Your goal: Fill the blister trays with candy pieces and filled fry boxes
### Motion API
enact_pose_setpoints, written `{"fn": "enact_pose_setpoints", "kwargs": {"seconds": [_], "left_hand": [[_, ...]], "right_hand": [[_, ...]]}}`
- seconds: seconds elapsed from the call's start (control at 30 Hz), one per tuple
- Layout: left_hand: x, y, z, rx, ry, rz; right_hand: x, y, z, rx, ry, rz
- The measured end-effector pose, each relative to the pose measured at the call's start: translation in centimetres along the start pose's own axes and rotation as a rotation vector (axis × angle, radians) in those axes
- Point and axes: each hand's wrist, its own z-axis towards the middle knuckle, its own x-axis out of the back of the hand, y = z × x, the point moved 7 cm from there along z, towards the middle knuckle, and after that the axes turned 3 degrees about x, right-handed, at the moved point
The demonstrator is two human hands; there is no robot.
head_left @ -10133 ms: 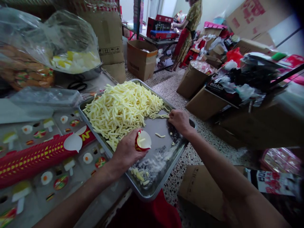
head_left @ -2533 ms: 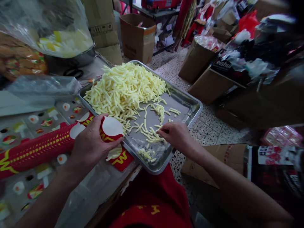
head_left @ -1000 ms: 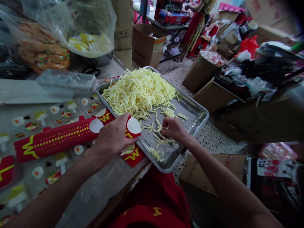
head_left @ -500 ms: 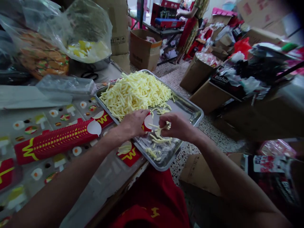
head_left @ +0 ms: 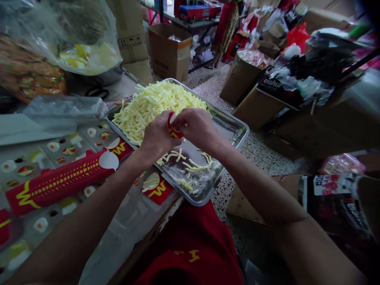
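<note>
Head view, left hand (head_left: 157, 133) grasping a red carton (head_left: 175, 133) at its 3 o'clock, right hand (head_left: 196, 127) curled at the carton's mouth, cannot tell whether holding anything, metal tray (head_left: 245, 131) below, heaped fries (head_left: 158, 99) at carton's 11 o'clock, loose fries (head_left: 193, 168) at 5

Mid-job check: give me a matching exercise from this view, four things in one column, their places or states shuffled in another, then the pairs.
Things
1. Left hand
2. Right hand
3. Carton stack
4. Heap of pale strips

Places or states
A. Piled in the far part of the metal tray
B. Wrapped around a single red carton
C. Lying lengthwise to the left of the tray
D. Curled at the mouth of the carton in B

Pairs: 1-B, 2-D, 3-C, 4-A
</note>
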Motion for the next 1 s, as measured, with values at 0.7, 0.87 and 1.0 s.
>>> {"fn": "enact_pose_setpoints", "kwargs": {"seconds": [0.7, 0.87, 1.0], "left_hand": [[3.7, -4.4, -4.5, 0.088, 0.020, 0.000], [5.5, -5.5, -6.1, 0.143, 0.040, 0.020], [5.9, -6.2, -6.7, 0.153, 0.049, 0.015]], "right_hand": [[-7.3, 4.1, -9.0, -0.279, -0.414, -0.304], [-7.5, 4.4, -8.3, -0.329, -0.334, -0.148], [-6.0, 3.2, -7.2, -0.092, -0.102, 0.070]]}}
